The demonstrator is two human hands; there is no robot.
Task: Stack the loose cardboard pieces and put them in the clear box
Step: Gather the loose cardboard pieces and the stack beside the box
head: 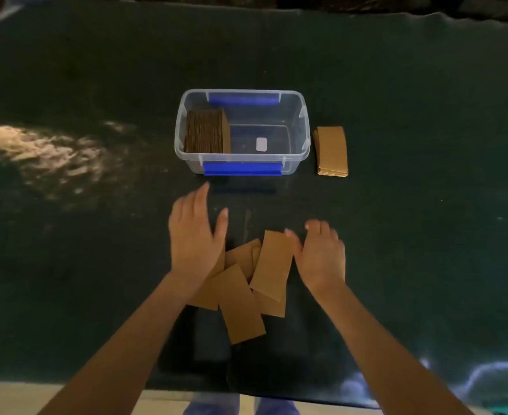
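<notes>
Several loose brown cardboard pieces (243, 292) lie overlapped in a messy heap on the dark table, near its front edge. My left hand (194, 235) hovers over the heap's left side, fingers spread, holding nothing. My right hand (320, 251) is at the heap's right side, fingers curled, its thumb touching the top edge of one upper piece (272, 265). Farther back stands the clear box (302, 136) with blue latches. Inside it, a batch of cardboard pieces (206, 131) stands on edge against the left wall.
A neat stack of cardboard (332, 151) lies flat on the table just right of the box. A small white label (261, 144) shows on the box floor. The table's front edge (186, 387) runs below my forearms.
</notes>
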